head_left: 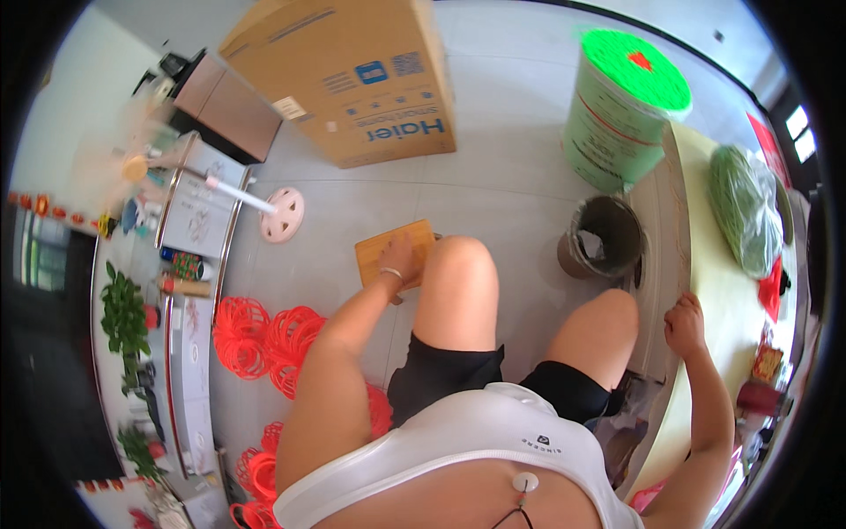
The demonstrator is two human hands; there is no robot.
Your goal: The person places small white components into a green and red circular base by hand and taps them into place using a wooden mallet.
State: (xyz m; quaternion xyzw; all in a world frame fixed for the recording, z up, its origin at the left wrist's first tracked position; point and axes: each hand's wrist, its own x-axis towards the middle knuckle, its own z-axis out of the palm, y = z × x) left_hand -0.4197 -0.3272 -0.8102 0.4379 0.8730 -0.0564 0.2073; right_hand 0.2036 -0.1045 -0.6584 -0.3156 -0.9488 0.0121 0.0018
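Observation:
A small wooden stool point(370, 257) is on the floor beside my bent left knee. My left hand point(401, 257) rests on its top with the fingers stretched out over the wood. Part of the stool is hidden behind the knee. On my right side, my right hand point(684, 324) is closed over the edge of a pale yellow-topped table point(705, 256), knuckles up. Its fingertips are partly hidden.
Red plastic rings point(295, 339) lie stacked on the floor at left, near a pink standing fan point(282, 214). Ahead stand a large cardboard box point(379, 97), a green bucket point(608, 123) and a lined trash bin point(577, 256). A bag of green stuff point(745, 212) lies on the table.

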